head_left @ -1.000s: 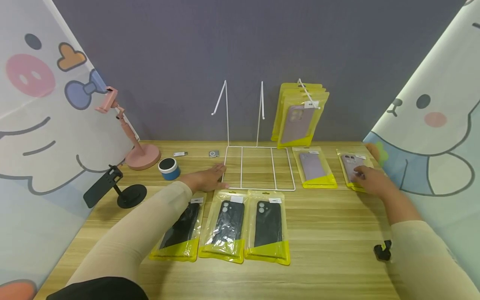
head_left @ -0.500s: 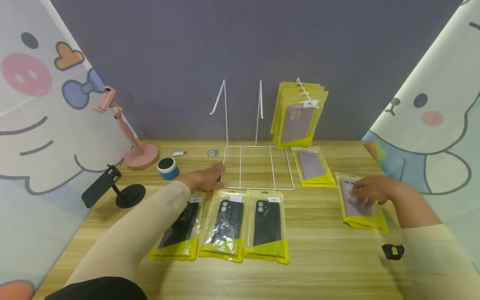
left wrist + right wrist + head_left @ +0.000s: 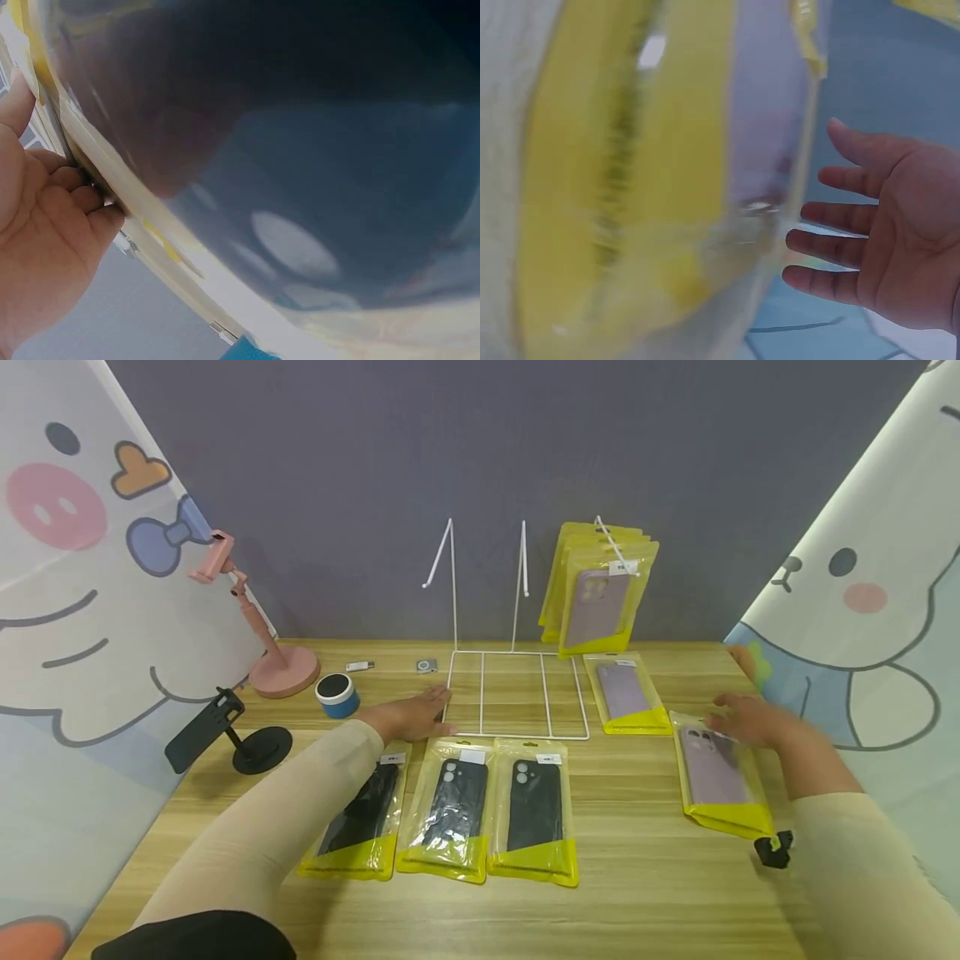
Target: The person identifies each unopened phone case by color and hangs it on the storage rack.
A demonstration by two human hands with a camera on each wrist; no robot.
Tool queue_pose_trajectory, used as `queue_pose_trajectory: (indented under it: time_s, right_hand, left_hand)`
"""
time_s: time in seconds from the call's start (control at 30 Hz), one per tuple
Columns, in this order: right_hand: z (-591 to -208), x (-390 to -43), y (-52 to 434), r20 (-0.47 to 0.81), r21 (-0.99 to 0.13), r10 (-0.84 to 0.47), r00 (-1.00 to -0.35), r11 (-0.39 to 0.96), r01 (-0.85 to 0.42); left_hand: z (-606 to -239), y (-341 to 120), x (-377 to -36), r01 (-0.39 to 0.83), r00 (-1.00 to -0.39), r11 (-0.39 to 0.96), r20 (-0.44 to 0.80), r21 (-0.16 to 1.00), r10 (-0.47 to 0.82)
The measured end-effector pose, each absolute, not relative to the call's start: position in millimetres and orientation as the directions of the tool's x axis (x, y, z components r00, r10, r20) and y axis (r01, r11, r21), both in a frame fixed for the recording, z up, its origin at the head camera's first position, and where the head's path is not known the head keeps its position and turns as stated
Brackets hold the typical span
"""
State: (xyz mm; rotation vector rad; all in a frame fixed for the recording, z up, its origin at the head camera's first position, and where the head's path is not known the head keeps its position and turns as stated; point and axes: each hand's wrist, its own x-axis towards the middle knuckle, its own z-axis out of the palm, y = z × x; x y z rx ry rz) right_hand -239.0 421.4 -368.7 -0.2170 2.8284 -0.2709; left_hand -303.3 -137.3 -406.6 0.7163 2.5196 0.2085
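Observation:
My left hand [image 3: 417, 713] lies flat on the wooden table [image 3: 660, 893], its fingertips at the front left corner of the white wire stand [image 3: 517, 695]. The left wrist view shows that hand [image 3: 45, 217] beside a blurred dark packet [image 3: 285, 150]. My right hand [image 3: 744, 720] hovers with fingers spread at the top end of a yellow packet with a purple phone case [image 3: 716, 772], which lies flat on the table. In the right wrist view the hand [image 3: 870, 232] is open and apart from the blurred packet [image 3: 667, 187].
Three packets with black cases [image 3: 457, 806] lie side by side near me. Another purple packet [image 3: 626, 695] lies by the stand, and several hang on its right hook [image 3: 600, 589]. A pink holder [image 3: 281, 670], black stand [image 3: 247, 745], blue tin [image 3: 336, 695] and black clip [image 3: 772, 850] also sit here.
My right hand pulled the purple-case packet from the far right toward me, then let go and opened. The left hand has stayed put.

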Motion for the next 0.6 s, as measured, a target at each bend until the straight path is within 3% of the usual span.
queue_pose_trajectory:
  time_s: [0.33, 0.6]
  right_hand:
    - [-380, -241, 438, -0.359, -0.237, -0.137, -0.923, 0.970, -0.052]
    - [-382, -235, 450, -0.290, -0.305, -0.261, -0.921, 0.937, -0.170]
  left_hand:
    - [-406, -136, -303, 0.452, -0.730, 0.851, -0.438, 0.267, 0.525]
    - [-406, -136, -304, 0.454, -0.731, 0.851, -0.436, 0.264, 0.525]
